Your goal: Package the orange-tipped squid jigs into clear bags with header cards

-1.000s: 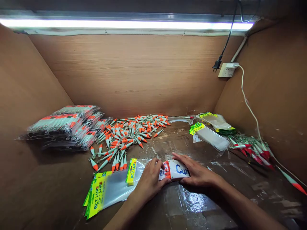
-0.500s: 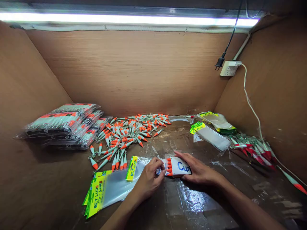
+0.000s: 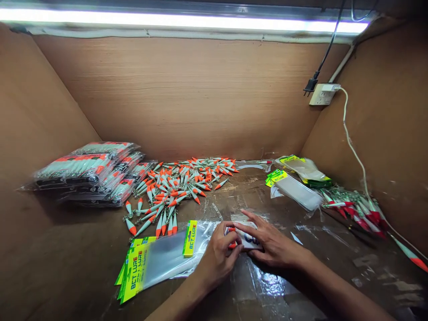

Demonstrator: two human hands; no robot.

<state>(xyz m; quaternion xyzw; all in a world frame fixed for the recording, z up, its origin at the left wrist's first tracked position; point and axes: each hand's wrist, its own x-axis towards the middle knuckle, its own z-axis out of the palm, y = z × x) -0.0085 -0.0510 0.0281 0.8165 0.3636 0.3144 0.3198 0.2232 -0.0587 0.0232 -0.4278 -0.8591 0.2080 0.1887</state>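
My left hand (image 3: 222, 249) is closed, its fingertips bunched at the orange ends of a row of fishing lures (image 3: 232, 231). Those lures lie against a white card (image 3: 248, 240) with blue handwriting, mostly covered by my hands. My right hand (image 3: 276, 243) grips this card, thumb at the near edge and fingers across the top. Partly beneath my left hand is a clear bag with a yellow-green header (image 3: 190, 238). It overlaps a fanned stack of similar bags (image 3: 160, 256). What exactly my left fingertips pinch is partly hidden.
Loose orange-and-white lures (image 3: 182, 180) are heaped behind my hands. Packed lure bags (image 3: 90, 171) are stacked at left. More clear bags (image 3: 297, 189) and red-tipped lures (image 3: 361, 211) lie at right, near a white cord (image 3: 351, 138). A dark plug (image 3: 310, 84) hangs above.
My left hand has moved right, up to the lures' orange ends. My right fingers now reach farther left over the card, hiding more of it. The nearest header bag has shifted slightly right.
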